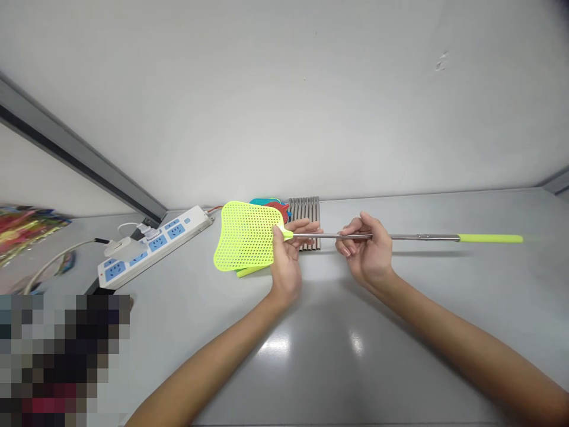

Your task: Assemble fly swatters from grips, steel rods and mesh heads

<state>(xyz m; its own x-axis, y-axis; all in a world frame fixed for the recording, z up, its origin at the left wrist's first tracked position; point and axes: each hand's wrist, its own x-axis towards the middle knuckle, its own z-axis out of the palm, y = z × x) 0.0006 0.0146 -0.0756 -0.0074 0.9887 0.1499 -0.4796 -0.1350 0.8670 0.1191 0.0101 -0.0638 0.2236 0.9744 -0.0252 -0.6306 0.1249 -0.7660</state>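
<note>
A yellow-green fly swatter [246, 236] with a perforated head, a thin metal telescopic rod and a yellow-green grip lies level across both my hands, its head to the left. My left hand [287, 270] holds it at the neck, thumb in front and fingers behind the rod. Around the middle of the rod, my right hand [372, 252] is closed with curled fingers. Behind the swatter head, partly hidden, are a blue-green perforated piece [262, 201] and a red piece [279, 209]. A row of metal rods [306, 207] lies behind my left fingers.
A white power strip [155, 248] with blue sockets, plugs and cables sits at the left on the grey table [329, 367]. Colourful plastic-wrapped items [26, 228] are at the far left, beyond a grey frame bar [84, 154]. A pale wall [284, 107] rises behind the table.
</note>
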